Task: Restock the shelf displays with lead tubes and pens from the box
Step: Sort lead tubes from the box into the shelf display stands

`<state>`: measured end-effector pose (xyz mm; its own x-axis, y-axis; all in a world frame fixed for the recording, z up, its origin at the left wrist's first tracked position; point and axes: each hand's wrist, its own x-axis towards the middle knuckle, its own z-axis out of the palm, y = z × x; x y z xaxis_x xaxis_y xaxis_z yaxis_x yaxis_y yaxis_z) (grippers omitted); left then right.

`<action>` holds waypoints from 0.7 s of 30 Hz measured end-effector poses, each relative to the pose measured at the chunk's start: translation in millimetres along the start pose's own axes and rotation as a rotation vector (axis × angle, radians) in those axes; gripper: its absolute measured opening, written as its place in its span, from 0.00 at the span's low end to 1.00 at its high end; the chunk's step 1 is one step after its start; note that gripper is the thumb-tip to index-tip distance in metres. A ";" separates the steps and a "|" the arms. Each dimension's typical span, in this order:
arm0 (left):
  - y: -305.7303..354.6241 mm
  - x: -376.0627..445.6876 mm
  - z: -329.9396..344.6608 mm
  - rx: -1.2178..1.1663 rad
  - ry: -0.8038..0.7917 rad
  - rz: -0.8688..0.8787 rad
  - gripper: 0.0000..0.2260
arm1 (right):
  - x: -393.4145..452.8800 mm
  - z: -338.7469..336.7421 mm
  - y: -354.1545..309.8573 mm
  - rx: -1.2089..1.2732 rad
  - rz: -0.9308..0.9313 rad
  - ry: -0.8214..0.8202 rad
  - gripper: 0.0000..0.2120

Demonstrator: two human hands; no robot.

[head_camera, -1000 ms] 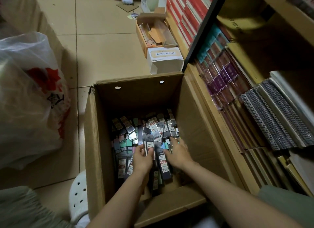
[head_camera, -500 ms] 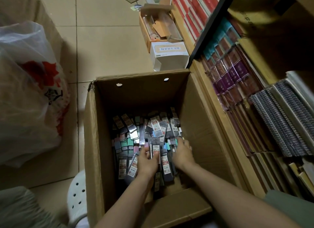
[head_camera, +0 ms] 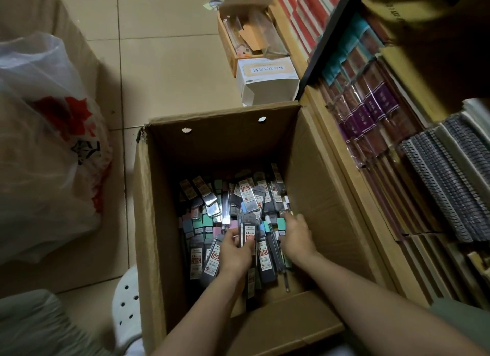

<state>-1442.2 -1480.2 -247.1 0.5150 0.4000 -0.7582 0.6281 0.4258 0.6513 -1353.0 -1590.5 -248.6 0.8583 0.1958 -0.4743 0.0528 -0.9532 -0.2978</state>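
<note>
While my left hand point(head_camera: 234, 252) pinches one lead tube point(head_camera: 248, 232), long axis pointing away, my right hand point(head_camera: 295, 236) paws the pile in the box point(head_camera: 313, 175), its grip hidden; the shelf point(head_camera: 352, 186) lies rightward.

The room was dim and warm-toned. Soft light fell on the tiled floor point(head_camera: 164, 71) beyond the cardboard box point(head_camera: 148, 223), whose inside lay in deep shadow. Right of the box, the shelf point(head_camera: 397, 156) smeared with motion blur, and straight lines bowed toward the frame's edges.
</note>
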 end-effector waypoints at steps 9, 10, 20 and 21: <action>85.8 -27.1 3.2 0.133 -0.265 0.217 0.11 | -33.0 -109.3 -34.6 0.483 -0.196 0.114 0.24; 102.4 -30.4 4.5 0.211 -0.313 0.282 0.09 | -36.8 -123.2 -38.6 0.503 -0.212 0.141 0.23; 231.5 -113.5 49.9 0.397 -0.746 0.582 0.09 | -122.8 -282.0 -36.6 0.516 -0.347 0.504 0.24; 237.2 -122.4 56.2 0.358 -0.770 0.582 0.09 | -132.6 -294.4 -33.4 0.531 -0.359 0.534 0.24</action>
<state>-1323.5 -1473.8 -1.6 0.9502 -0.2154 -0.2252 0.2337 0.0146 0.9722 -1318.3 -1652.5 68.1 0.9689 0.2036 0.1408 0.2363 -0.5919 -0.7706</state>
